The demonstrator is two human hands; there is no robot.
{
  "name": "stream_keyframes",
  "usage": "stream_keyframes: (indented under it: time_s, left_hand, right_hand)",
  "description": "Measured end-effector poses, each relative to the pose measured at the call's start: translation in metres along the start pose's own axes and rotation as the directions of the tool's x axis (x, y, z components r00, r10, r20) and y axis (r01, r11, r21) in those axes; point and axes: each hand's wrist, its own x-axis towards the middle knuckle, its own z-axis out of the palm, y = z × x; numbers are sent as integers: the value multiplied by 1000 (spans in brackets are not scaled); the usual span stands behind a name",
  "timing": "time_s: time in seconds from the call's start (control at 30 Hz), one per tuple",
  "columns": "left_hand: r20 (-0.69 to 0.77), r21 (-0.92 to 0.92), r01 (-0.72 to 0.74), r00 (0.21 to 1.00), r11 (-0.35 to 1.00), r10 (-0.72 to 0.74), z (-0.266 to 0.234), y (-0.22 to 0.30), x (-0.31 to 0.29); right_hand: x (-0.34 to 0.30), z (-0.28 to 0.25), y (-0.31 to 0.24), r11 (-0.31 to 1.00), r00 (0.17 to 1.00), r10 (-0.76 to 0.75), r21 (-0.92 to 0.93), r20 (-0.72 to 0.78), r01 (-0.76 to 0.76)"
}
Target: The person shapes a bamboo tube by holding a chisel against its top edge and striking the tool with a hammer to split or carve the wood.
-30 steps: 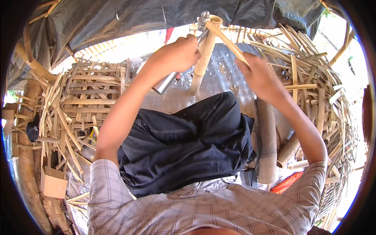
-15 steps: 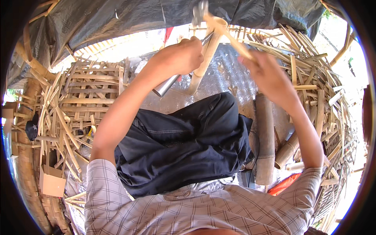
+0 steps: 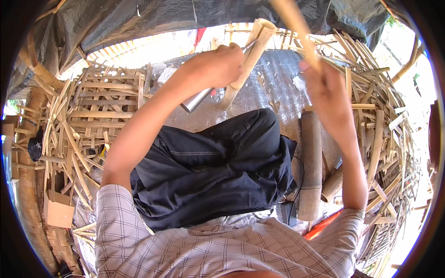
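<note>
Nearest you, your crossed legs in dark trousers (image 3: 213,171) fill the lower middle; beyond them your left hand (image 3: 227,65) is curled round a metal tool (image 3: 196,100), though its fingertips are hidden; the tool's long axis slants from the silver butt at lower left to a thin end at upper right, which meets the bamboo tube (image 3: 245,67) below its rim, where a dark slit shows; how deep it sits, you cannot tell from here. The tube lies just right of that hand, its nearer one; its long axis runs away from you, leaning right, open end pointing far and up; your right hand (image 3: 327,85), well apart to the tube's right, is closed round a blurred wooden handle (image 3: 296,28), which slants up and left beyond the view; past everything hangs a black sheet (image 3: 157,21).
</note>
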Motion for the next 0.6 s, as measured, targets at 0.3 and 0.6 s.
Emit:
stream_keyframes:
  time_s: [0.3, 0.6]
  left_hand:
    - [51, -50, 84, 995, 995, -81, -9, 1, 0]
    - [50, -75, 66, 997, 995, -62, -7, -8, -3]
  right_hand:
    - [-3, 24, 67, 977, 983, -114, -166, 143, 137]
    - [1, 45, 55, 997, 994, -56, 38, -94, 60]
